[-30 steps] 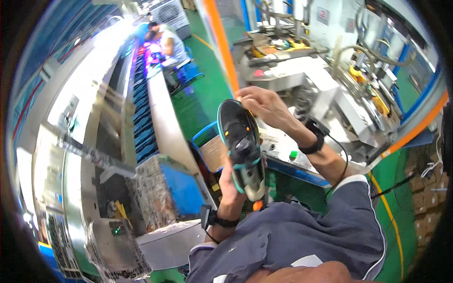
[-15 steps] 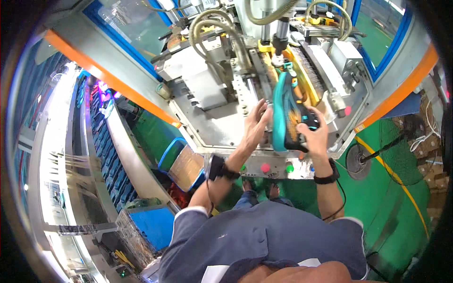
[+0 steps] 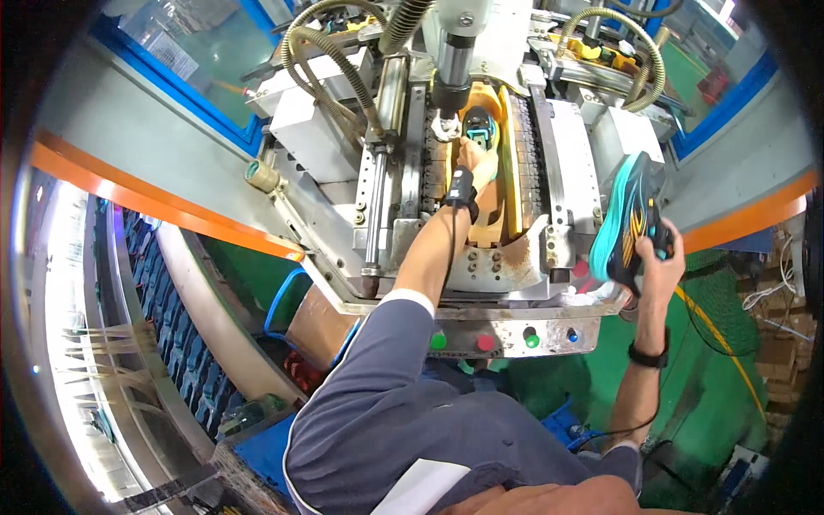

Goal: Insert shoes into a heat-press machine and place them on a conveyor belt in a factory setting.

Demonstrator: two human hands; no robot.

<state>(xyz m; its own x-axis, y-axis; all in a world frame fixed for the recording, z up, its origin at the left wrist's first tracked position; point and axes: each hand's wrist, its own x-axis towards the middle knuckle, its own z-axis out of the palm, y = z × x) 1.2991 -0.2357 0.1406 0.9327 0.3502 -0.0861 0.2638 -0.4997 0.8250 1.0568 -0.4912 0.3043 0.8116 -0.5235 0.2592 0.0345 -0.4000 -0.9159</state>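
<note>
My right hand (image 3: 661,262) is closed around one end of a shoe (image 3: 631,225), black with orange streaks and a thick teal sole. The shoe stands tilted off the machine's right side, sole facing left. My left hand (image 3: 481,163) reaches into the machine, over a long yellow cradle (image 3: 489,232). Its fingers are bent against the near edge of a black and teal piece (image 3: 480,127) at the cradle's far end; the fingertips are partly hidden. Just left of that hand hangs a vertical press rod (image 3: 453,73) with a whitish tip (image 3: 446,128).
Metal rails with chain-like pads (image 3: 530,146) flank the cradle. A front panel (image 3: 506,341) carries green, red and blue buttons. Orange-edged machine walls (image 3: 172,196) rise on both sides. A conveyor with blue pieces (image 3: 167,300) runs at left; a fan (image 3: 725,300) stands at right.
The shoe has moved right, out from over the cradle, in my right hand. My left hand has gone from beside the shoe to deep in the machine. My view has shifted.
</note>
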